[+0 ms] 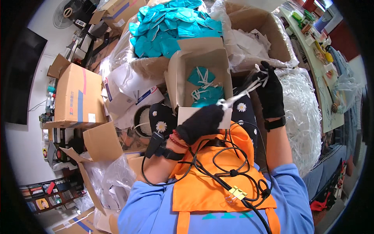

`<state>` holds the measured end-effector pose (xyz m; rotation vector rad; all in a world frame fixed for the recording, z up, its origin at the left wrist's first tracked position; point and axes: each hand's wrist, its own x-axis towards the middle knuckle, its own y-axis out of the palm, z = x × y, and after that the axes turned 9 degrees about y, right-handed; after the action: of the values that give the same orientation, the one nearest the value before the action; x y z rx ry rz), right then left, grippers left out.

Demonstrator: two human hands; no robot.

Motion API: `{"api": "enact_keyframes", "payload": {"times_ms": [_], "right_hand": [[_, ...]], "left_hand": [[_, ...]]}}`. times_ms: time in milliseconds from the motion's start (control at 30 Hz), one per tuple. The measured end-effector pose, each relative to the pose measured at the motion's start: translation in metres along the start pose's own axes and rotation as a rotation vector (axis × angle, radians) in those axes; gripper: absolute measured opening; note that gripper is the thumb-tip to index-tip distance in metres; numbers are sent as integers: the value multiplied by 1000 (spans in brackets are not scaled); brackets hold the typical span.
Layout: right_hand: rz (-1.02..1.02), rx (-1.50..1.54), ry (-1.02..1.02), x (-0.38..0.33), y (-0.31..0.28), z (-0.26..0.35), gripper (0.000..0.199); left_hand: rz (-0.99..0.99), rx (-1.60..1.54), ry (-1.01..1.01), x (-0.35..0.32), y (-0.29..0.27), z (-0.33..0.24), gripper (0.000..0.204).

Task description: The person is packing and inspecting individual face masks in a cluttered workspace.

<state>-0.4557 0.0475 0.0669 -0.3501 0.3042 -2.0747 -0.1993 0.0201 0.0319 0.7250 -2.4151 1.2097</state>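
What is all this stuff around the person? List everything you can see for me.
Small cardboard box: one, brown, open, on the lap, a few teal face masks inside.
Big box of masks: one, heaped with teal masks, behind the small box.
White straps: a thin bunch, stretched between both hands.
Shredded white strips: a large heap, at the right.
Shipping box: one, brown, at the left.
Fan: one, grey, top left.
Orange apron: one, on the person's chest.
Black cable: one, looped over the apron.
Left hand: black glove, gripping the straps' lower end.
Right hand: black glove, pinching the upper end.
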Motion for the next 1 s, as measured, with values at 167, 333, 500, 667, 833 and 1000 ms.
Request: {"api": "enact_keyframes", "payload": {"times_ms": [167,333,500,667,833,1000], "right_hand": [[-96,-245,-167,4,-14,-16,44],[-104,-359,-205,0,-10,0,35],[-17,-247,-219,-13,1,17,38],[-57,-531,-374,-14,5,13,33],[335,180,49,-22,22,42,28],[408,554,461,-33,43,27,20]], "left_hand": [[-503,-1356,-702,-6,-40,3,16],[-688,-1997,-514,-11,-41,36,23],[-348,-428,-444,8,-32,12,22],[-378,-1000,-647,25,-25,19,22],[-149,-1168,-748,52,-12,8,20],[37,-838,-614,64,4,3,23]]}}
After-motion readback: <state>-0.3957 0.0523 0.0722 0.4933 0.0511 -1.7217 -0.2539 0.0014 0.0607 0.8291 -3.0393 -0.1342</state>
